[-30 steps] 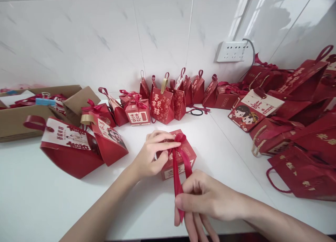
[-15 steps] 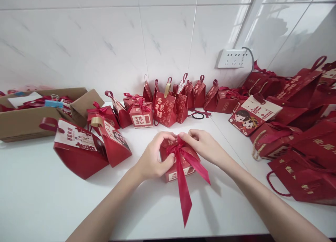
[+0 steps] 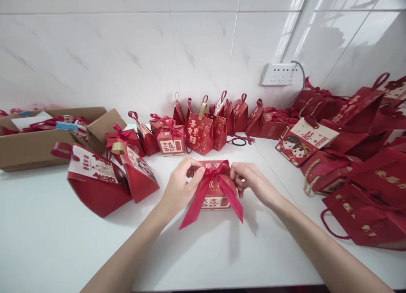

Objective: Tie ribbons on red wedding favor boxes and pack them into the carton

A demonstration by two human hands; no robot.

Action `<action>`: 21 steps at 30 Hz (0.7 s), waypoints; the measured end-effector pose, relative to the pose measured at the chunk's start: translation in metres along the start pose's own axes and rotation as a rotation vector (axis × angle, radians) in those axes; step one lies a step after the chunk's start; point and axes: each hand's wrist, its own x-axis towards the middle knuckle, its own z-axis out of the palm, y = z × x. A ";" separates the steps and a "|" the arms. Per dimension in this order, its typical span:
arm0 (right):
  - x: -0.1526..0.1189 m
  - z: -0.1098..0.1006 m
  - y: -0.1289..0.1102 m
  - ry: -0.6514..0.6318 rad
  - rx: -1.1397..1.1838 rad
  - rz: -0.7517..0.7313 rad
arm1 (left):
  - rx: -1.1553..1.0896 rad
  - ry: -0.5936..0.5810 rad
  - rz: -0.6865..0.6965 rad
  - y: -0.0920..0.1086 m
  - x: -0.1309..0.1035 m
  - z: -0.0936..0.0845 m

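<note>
Grip: our left hand (image 3: 181, 183) pinches ribbon bow (image 3: 215, 172) atop gift box (image 3: 216, 203) | our right hand (image 3: 253, 182) curled at gift box's right, hold unclear to us | carton (image 3: 38, 148) left of gift box

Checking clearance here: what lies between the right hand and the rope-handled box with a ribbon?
In the head view, only bare white tabletop, crossed by a thin seam, separates the right hand from the rope-handled box.

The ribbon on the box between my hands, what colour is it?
The ribbon is deep pinkish red, seen best in the head view, on its tails.
</note>
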 end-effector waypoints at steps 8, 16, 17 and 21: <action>0.011 0.005 -0.003 0.041 -0.085 0.032 | -0.204 -0.010 -0.163 0.000 0.001 0.001; -0.010 -0.001 0.009 0.021 -0.288 -0.313 | -0.402 0.147 -0.239 -0.002 -0.003 0.008; -0.010 -0.001 0.009 0.003 -0.286 -0.308 | -0.399 0.146 -0.231 -0.003 -0.003 0.009; -0.004 0.001 0.005 -0.027 -0.139 -0.146 | -0.347 0.110 -0.159 -0.007 -0.003 0.008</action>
